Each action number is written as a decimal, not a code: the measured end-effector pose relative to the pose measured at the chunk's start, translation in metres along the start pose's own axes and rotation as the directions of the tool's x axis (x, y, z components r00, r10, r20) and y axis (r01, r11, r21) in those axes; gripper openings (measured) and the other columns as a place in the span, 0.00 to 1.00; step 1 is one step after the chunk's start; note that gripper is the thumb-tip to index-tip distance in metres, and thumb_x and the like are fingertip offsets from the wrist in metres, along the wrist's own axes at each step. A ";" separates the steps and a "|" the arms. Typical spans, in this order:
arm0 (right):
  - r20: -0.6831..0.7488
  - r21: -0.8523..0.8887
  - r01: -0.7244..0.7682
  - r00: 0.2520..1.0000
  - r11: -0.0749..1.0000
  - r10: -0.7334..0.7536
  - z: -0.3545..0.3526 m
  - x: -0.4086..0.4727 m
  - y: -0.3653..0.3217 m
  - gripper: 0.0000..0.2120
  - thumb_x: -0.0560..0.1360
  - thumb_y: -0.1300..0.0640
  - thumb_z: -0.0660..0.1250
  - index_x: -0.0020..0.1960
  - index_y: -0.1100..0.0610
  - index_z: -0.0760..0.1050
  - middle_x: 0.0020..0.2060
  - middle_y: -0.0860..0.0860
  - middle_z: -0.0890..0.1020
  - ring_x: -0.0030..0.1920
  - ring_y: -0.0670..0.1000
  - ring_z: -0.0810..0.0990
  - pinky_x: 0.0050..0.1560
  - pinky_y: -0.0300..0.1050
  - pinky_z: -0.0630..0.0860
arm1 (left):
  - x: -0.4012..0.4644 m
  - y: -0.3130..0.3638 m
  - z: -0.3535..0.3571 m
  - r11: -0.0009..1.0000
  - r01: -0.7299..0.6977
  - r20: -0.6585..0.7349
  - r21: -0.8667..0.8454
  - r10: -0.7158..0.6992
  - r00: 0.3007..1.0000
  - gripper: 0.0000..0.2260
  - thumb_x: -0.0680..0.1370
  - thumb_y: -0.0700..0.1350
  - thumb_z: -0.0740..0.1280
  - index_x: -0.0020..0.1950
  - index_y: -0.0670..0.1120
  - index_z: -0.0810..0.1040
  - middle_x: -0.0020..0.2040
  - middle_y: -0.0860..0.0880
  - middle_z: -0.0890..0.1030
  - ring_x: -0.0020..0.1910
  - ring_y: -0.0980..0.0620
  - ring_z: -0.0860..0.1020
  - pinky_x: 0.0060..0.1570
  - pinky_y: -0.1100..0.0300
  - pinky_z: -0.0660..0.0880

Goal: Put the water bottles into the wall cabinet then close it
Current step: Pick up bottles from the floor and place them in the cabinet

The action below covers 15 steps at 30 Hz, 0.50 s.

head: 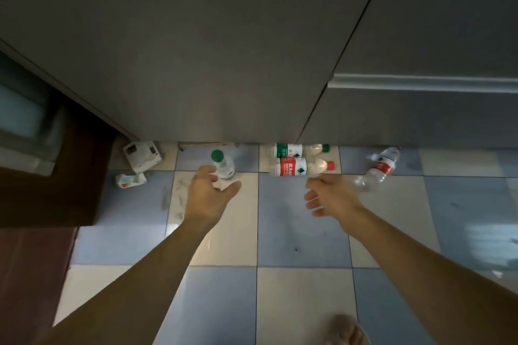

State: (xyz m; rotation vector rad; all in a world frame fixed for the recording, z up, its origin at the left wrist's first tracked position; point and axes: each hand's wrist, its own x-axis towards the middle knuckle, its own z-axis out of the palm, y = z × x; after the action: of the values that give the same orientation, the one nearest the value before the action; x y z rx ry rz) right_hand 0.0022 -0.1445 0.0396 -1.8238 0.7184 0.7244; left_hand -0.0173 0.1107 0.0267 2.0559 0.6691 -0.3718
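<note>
Two spread hands [208,193] [333,196], bottles [297,166] along cabinet [196,50] base

Dim, soft, wide-angle edge distortion

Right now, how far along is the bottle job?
Nothing looks done: four bottles are on the floor and the cabinet doors look closed. In hand: the left hand reaches for the upright bottle; the right hand is open near the red-label bottle. Left: storing all four and closing up.
</note>
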 end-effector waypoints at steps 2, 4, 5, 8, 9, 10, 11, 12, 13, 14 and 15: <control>0.001 0.015 -0.022 1.000 1.000 0.022 0.014 0.050 0.027 0.07 0.82 0.55 0.66 0.54 0.57 0.79 0.43 0.57 0.85 0.39 0.54 0.84 0.36 0.46 0.80 | 0.036 -0.037 0.033 1.000 0.015 -0.050 -0.010 -0.016 0.999 0.35 0.71 0.51 0.80 0.72 0.45 0.68 0.65 0.43 0.75 0.55 0.44 0.79 0.54 0.51 0.78; -0.023 0.068 -0.061 0.998 0.996 0.063 0.026 0.095 0.049 0.08 0.81 0.54 0.67 0.56 0.58 0.78 0.43 0.58 0.84 0.38 0.55 0.84 0.33 0.44 0.80 | 0.066 -0.065 0.060 1.000 -0.005 -0.105 -0.021 0.003 0.995 0.40 0.69 0.51 0.81 0.75 0.46 0.64 0.69 0.43 0.71 0.60 0.43 0.75 0.60 0.48 0.76; -0.046 0.119 -0.090 0.994 0.989 0.096 0.031 0.116 0.057 0.10 0.81 0.53 0.67 0.57 0.58 0.78 0.44 0.58 0.84 0.38 0.55 0.85 0.33 0.45 0.81 | 0.079 -0.075 0.071 0.999 -0.037 -0.136 -0.036 0.032 0.990 0.43 0.68 0.51 0.82 0.76 0.47 0.62 0.70 0.43 0.69 0.61 0.45 0.73 0.61 0.49 0.75; -0.129 0.298 -0.166 0.969 0.940 0.212 0.041 0.170 0.070 0.19 0.79 0.47 0.71 0.63 0.58 0.75 0.52 0.60 0.82 0.43 0.59 0.86 0.39 0.52 0.85 | 0.114 -0.096 0.094 0.982 -0.153 -0.241 -0.107 0.123 0.963 0.45 0.66 0.51 0.83 0.75 0.49 0.62 0.70 0.45 0.68 0.65 0.49 0.70 0.66 0.51 0.72; -0.145 0.352 -0.179 0.959 0.919 0.243 0.043 0.186 0.073 0.24 0.77 0.44 0.72 0.66 0.57 0.72 0.56 0.59 0.80 0.45 0.60 0.85 0.40 0.53 0.85 | 0.123 -0.101 0.100 0.973 -0.187 -0.270 -0.137 0.145 0.952 0.43 0.65 0.51 0.83 0.74 0.50 0.64 0.68 0.46 0.70 0.66 0.47 0.72 0.67 0.49 0.73; -0.159 0.398 -0.187 0.950 0.898 0.268 0.043 0.201 0.074 0.29 0.75 0.41 0.73 0.69 0.56 0.70 0.59 0.59 0.79 0.47 0.61 0.84 0.41 0.55 0.86 | 0.131 -0.105 0.106 0.961 -0.220 -0.296 -0.166 0.165 0.941 0.41 0.66 0.50 0.83 0.73 0.50 0.65 0.66 0.47 0.73 0.65 0.47 0.74 0.67 0.47 0.74; -0.175 0.440 -0.187 0.942 0.878 0.288 0.044 0.214 0.075 0.33 0.74 0.39 0.74 0.70 0.55 0.69 0.60 0.58 0.78 0.48 0.61 0.84 0.42 0.56 0.86 | 0.138 -0.109 0.111 0.950 -0.248 -0.319 -0.191 0.179 0.931 0.39 0.67 0.49 0.83 0.71 0.51 0.66 0.64 0.49 0.75 0.64 0.48 0.75 0.67 0.46 0.75; -0.188 0.476 -0.178 0.936 0.861 0.298 0.045 0.225 0.077 0.35 0.73 0.37 0.74 0.70 0.55 0.69 0.58 0.58 0.78 0.48 0.61 0.83 0.42 0.58 0.86 | 0.143 -0.112 0.116 0.940 -0.268 -0.340 -0.212 0.186 0.922 0.36 0.68 0.48 0.82 0.71 0.52 0.67 0.63 0.50 0.76 0.63 0.49 0.76 0.66 0.47 0.75; -0.190 0.499 -0.165 0.937 0.851 0.293 0.046 0.235 0.077 0.34 0.73 0.37 0.74 0.70 0.55 0.70 0.55 0.56 0.79 0.48 0.61 0.83 0.43 0.59 0.85 | 0.146 -0.114 0.120 0.932 -0.281 -0.363 -0.229 0.186 0.913 0.34 0.69 0.48 0.81 0.70 0.54 0.67 0.62 0.51 0.77 0.62 0.50 0.76 0.66 0.48 0.75; -0.176 0.513 -0.153 0.944 0.844 0.278 0.047 0.243 0.077 0.31 0.74 0.38 0.73 0.69 0.54 0.71 0.52 0.56 0.80 0.47 0.61 0.83 0.44 0.60 0.85 | 0.147 -0.115 0.123 0.925 -0.295 -0.385 -0.240 0.188 0.903 0.33 0.70 0.47 0.80 0.69 0.55 0.67 0.62 0.52 0.77 0.62 0.50 0.76 0.65 0.50 0.75; -0.157 0.527 -0.145 0.952 0.838 0.263 0.048 0.250 0.077 0.28 0.76 0.39 0.72 0.68 0.55 0.73 0.50 0.56 0.82 0.46 0.61 0.84 0.46 0.62 0.85 | 0.148 -0.116 0.126 0.918 -0.308 -0.400 -0.248 0.192 0.896 0.32 0.71 0.47 0.80 0.69 0.57 0.67 0.62 0.52 0.77 0.62 0.51 0.76 0.65 0.52 0.75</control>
State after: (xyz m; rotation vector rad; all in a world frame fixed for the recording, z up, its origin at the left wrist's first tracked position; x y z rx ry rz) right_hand 0.0982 -0.1615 -0.2076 -1.3559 1.1518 0.4061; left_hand 0.0335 0.1018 -0.1937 1.8918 0.6215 0.2682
